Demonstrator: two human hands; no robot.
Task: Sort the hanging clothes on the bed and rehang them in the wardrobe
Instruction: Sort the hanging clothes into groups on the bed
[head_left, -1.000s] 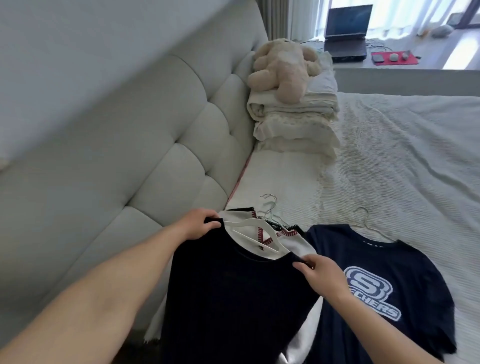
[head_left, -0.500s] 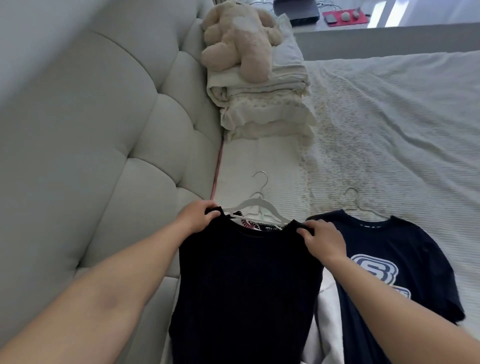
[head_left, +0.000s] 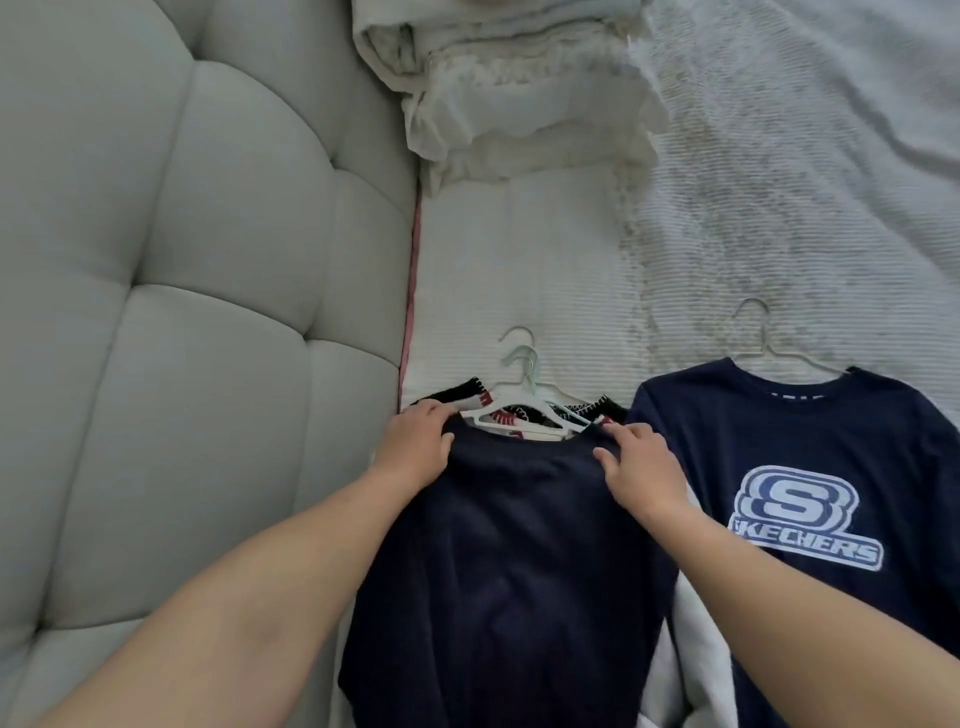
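Observation:
A plain dark navy top (head_left: 509, 561) lies on a stack of hangered clothes on the bed. My left hand (head_left: 415, 447) grips its left shoulder and my right hand (head_left: 639, 467) rests on its right shoulder, fingers on the cloth. White hangers (head_left: 519, 400) with wire hooks poke out above the collar, over a black-and-white garment with red stitching (head_left: 488, 410). To the right lies a navy T-shirt with a Skechers logo (head_left: 810, 499) on its own wire hanger (head_left: 763, 338).
A tufted grey headboard (head_left: 197, 291) fills the left side. Folded white bedding (head_left: 524, 104) is stacked at the top against it. The white ribbed bedspread (head_left: 779, 208) stretches to the right. White cloth (head_left: 701, 649) shows between the two navy tops.
The dark top has been pulled up over the hanger and laid flat on the stack. The view has tilted down, so the plush toy and desk are out of sight.

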